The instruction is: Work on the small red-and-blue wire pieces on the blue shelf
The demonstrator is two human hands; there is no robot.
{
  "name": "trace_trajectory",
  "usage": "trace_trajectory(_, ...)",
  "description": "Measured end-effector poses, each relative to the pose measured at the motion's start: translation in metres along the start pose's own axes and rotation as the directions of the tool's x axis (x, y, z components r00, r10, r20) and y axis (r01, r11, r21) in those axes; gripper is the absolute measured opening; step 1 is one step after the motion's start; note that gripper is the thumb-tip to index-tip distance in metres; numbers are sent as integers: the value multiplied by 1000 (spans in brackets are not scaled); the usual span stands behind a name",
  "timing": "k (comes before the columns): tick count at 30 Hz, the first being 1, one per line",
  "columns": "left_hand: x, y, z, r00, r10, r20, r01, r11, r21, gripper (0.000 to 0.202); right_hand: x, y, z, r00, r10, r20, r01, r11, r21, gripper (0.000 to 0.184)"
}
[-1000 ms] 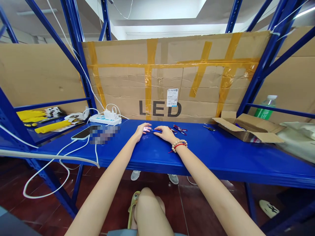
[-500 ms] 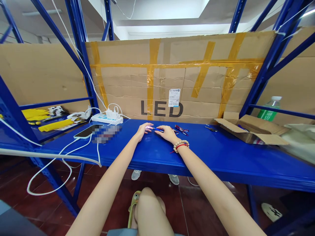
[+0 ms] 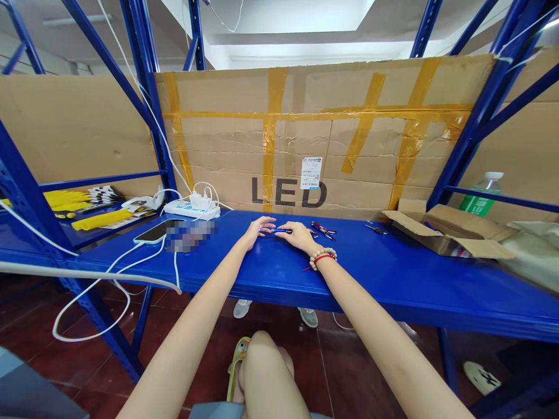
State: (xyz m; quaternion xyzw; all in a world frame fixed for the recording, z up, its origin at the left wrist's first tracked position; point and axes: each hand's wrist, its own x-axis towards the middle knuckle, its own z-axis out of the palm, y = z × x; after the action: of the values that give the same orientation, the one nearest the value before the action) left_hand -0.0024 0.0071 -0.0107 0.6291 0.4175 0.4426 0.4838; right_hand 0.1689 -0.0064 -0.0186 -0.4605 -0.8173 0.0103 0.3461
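My right hand (image 3: 297, 234) rests over the blue tabletop (image 3: 279, 267), its fingers pinched round a slim blue pen (image 3: 282, 231). The pen lies roughly level and points left. Just left of its tip is my left hand (image 3: 257, 231), fingers loosely stretched and apart, with nothing visible in them. Whether those fingers touch the pen tip I cannot tell. Behind my right hand lie several slim red and dark-blue pen-like pieces (image 3: 324, 230), partly hidden by it. A beaded bracelet and a red cord circle my right wrist.
To the left are a phone (image 3: 155, 231), white cables and a power strip (image 3: 186, 208). A small dark item (image 3: 376, 228) lies right of the pens. An open cardboard box (image 3: 449, 230) and a green-labelled bottle (image 3: 483, 195) stand farther right. A large cardboard sheet (image 3: 358, 139) closes the back.
A bright whitish-purple spot at my left fingers is gone, and those fingers look more spread. The right hand keeps the pen nearly in place. The whole view has shifted slightly.
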Motion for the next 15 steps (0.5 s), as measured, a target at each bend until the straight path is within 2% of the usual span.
trace_trajectory(15,1,0,0,1000,-19,-8,19,1000,-18,54,-3,-3,-2,999,-11,47,10,1000,17,30)
